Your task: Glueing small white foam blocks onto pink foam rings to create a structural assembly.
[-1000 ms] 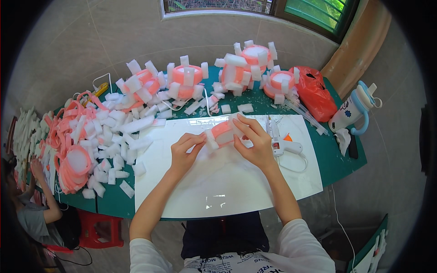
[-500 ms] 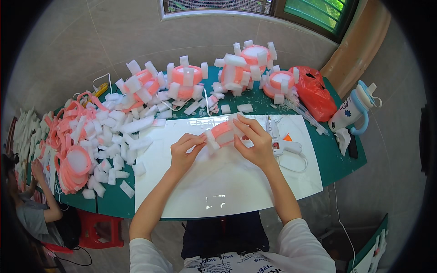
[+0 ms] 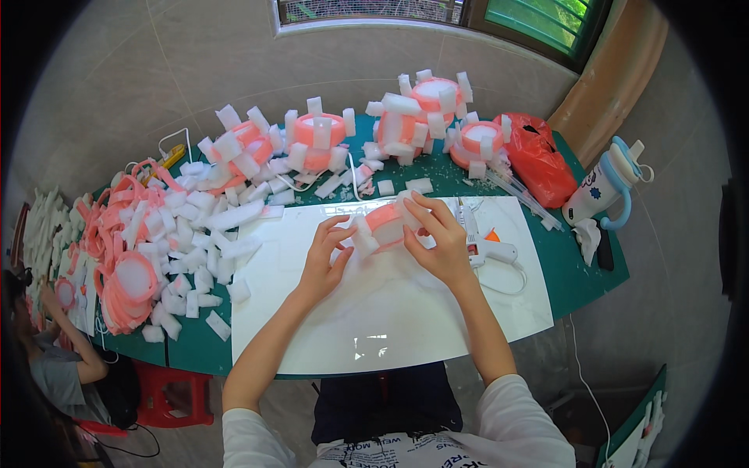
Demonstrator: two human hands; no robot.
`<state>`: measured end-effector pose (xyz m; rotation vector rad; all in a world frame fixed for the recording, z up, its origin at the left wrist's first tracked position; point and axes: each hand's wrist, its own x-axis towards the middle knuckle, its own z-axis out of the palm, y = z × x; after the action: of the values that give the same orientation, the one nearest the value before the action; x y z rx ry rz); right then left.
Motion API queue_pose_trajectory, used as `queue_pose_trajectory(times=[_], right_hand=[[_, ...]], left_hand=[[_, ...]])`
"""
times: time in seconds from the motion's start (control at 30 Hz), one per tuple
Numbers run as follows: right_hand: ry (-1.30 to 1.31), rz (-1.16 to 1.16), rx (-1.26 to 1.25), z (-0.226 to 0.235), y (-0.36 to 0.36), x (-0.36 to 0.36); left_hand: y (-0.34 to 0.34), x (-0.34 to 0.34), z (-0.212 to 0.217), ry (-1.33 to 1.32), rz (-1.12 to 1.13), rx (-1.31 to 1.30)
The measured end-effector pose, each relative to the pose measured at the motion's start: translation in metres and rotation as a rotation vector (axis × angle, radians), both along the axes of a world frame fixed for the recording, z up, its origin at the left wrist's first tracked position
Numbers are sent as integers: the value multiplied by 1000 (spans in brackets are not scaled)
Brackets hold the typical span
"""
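A round foam piece [image 3: 386, 227] with a pink rim and white middle is held tilted above the white board. White foam blocks are attached to its two sides. My right hand [image 3: 438, 243] grips it by the block on its right side, thumb below and fingers above. At the left block [image 3: 363, 237] my left hand [image 3: 322, 256] has its thumb and curved fingers apart; the fingertips are close beside the block, and whether they touch it I cannot tell. A white glue gun [image 3: 493, 251] with an orange part lies right of my right hand.
Loose white foam blocks [image 3: 191, 257] and pink foam strips [image 3: 117, 210] heap up at left. Several similar foam pieces [image 3: 320, 132] stand along the back. A red plastic bag [image 3: 538, 164] and a tumbler [image 3: 599, 187] are at right. Another person [image 3: 62, 366] works at far left.
My left fingers have loosened and spread from their pinch on the left block. My right hand has barely moved. A pink-rimmed piece now shows by the other person's hand.
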<state>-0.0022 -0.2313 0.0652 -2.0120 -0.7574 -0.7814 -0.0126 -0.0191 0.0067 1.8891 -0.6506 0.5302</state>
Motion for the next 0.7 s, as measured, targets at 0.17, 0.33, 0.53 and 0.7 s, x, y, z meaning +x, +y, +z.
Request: queue_pose_trajectory(times=[0.17, 0.33, 0.53, 0.7], right_hand=[[13, -35, 12, -3, 0, 2], [2, -54, -23, -3, 2, 3], [-9, -42, -33, -2, 1, 1], [17, 8, -91, 5, 7, -6]], left_hand=[[-3, -1, -8, 69, -60, 50], [0, -3, -13, 405, -40, 123], [-3, -1, -2, 264, 0, 21], [2, 3, -13, 137, 135, 305]])
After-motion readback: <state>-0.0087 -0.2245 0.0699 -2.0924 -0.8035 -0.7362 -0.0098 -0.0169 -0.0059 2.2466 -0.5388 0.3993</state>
